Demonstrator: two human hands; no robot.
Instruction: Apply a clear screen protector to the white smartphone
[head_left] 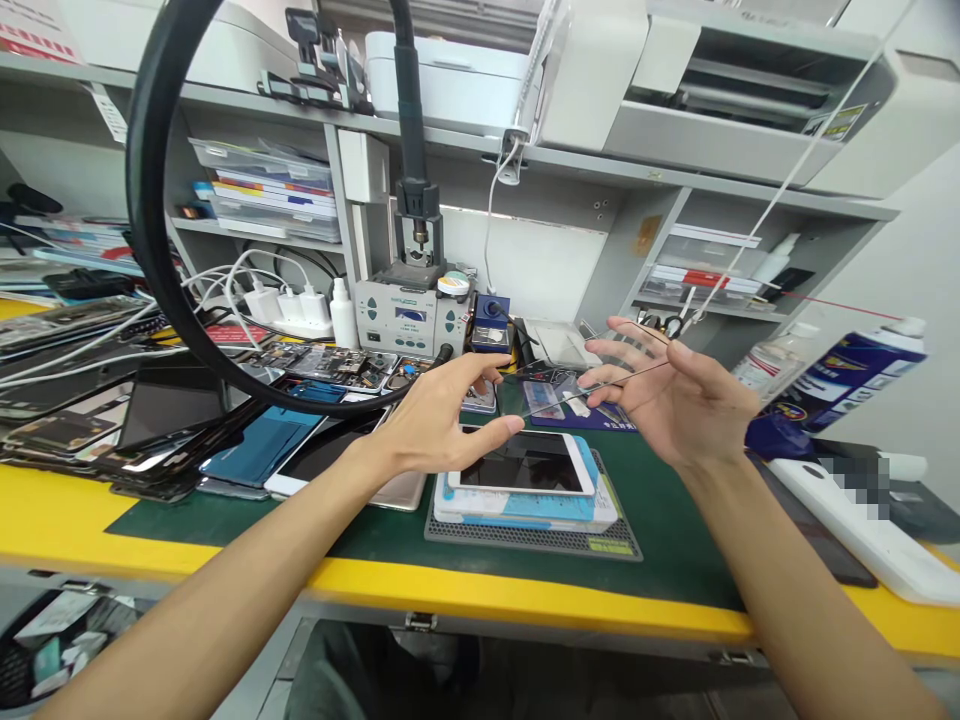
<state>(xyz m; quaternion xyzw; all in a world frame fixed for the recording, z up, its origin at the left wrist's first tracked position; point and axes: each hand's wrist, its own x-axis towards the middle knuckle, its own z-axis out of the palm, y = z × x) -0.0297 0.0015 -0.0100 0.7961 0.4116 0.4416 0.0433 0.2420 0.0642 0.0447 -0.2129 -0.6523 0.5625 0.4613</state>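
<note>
1. At far left, phones [274, 440] are lying on the table [540, 592], and a black hose [142, 190] is looping over them; the left wrist is best kept clear of that loop.
2. Near the middle, the left hand [439, 412] is hovering over a tablet's left end. Its grip is spreading partly open at the sheet's near corner; whether it is touching, I cannot tell.
3. Below, the white-framed tablet [521, 462] is lying screen up on a box [525, 508], which is resting on a grey perforated mat [525, 542].
4. Between the hands, a thin clear sheet [570, 390] is hanging above the tablet, tilting slightly; holding it only by its edges should keep smudges off.
5. At right, the right hand [675, 400] is holding the sheet, its grip loosely closed, the thumb pressing at the edge; light, even pressure seems wise.
6. At far right, a blue spray can [847, 365] is leaning.
</note>
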